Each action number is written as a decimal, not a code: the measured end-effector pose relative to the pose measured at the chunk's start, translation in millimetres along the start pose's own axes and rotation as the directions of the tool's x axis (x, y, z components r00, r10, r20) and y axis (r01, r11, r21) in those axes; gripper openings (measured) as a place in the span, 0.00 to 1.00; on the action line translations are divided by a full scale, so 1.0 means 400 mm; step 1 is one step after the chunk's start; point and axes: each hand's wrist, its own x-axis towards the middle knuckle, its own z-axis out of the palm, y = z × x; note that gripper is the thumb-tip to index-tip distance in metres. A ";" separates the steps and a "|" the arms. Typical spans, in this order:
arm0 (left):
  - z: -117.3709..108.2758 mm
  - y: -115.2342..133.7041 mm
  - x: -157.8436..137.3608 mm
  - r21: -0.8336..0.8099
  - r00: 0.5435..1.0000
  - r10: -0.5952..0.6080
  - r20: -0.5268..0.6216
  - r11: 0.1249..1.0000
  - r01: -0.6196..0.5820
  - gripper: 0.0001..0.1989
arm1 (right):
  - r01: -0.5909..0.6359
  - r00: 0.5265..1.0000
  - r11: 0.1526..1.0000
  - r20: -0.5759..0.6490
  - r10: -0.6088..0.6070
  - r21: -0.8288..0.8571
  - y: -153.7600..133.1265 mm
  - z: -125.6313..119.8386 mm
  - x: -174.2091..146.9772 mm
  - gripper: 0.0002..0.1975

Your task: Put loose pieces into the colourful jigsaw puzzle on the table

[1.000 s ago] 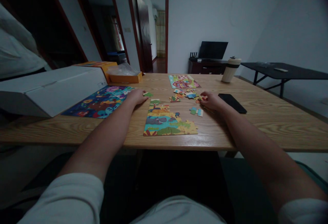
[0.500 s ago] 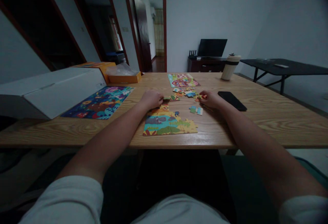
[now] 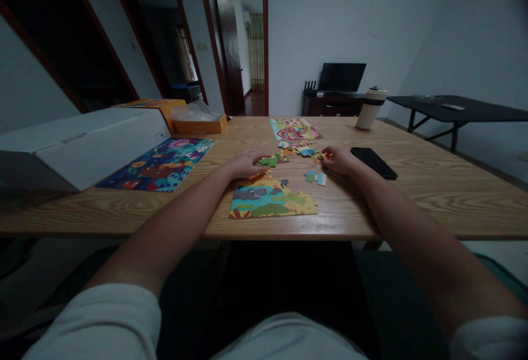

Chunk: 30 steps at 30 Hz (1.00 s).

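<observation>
My left hand [image 3: 246,164] is at the upper left of a partly joined jigsaw puzzle [image 3: 272,200]. Its thumb and fingers are spread, with a green puzzle piece [image 3: 269,161] lying by the fingertips. The joined part shows a hippo in blue water and green and yellow ground. At the right side of a heap of loose pieces [image 3: 306,151], my right hand [image 3: 339,161] has its fingers closed on a red-and-yellow puzzle piece [image 3: 328,156]. A blue-and-green pair of pieces [image 3: 315,177] lies nearer me, left of that hand.
A dark blue picture sheet [image 3: 160,165] lies at left beside a long white box [image 3: 99,143]. Behind are an orange tray [image 3: 202,125] with clear plastic and a colourful picture card [image 3: 295,128]. To the right are a black phone [image 3: 373,162] and a cream cup [image 3: 370,111].
My left hand's fingers have spread apart, and the green piece by them now shows flatter and more fully. My right hand has stayed almost where it was.
</observation>
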 end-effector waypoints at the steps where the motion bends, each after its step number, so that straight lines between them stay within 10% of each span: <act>1: 0.002 0.009 0.001 0.005 1.000 -0.005 0.022 1.000 0.005 0.29 | -0.012 1.000 1.000 0.004 0.012 0.000 -0.001 -0.001 -0.001 0.23; 20: 0.019 0.021 0.012 -0.061 0.997 0.030 -0.071 0.998 -0.034 0.24 | -0.068 0.994 0.989 -0.096 0.056 -0.130 0.017 -0.002 0.029 0.23; 30: 0.026 0.034 0.014 -0.124 0.983 0.122 -0.137 0.982 -0.139 0.18 | 0.011 0.950 0.993 0.312 0.025 -0.116 -0.039 -0.028 0.150 0.14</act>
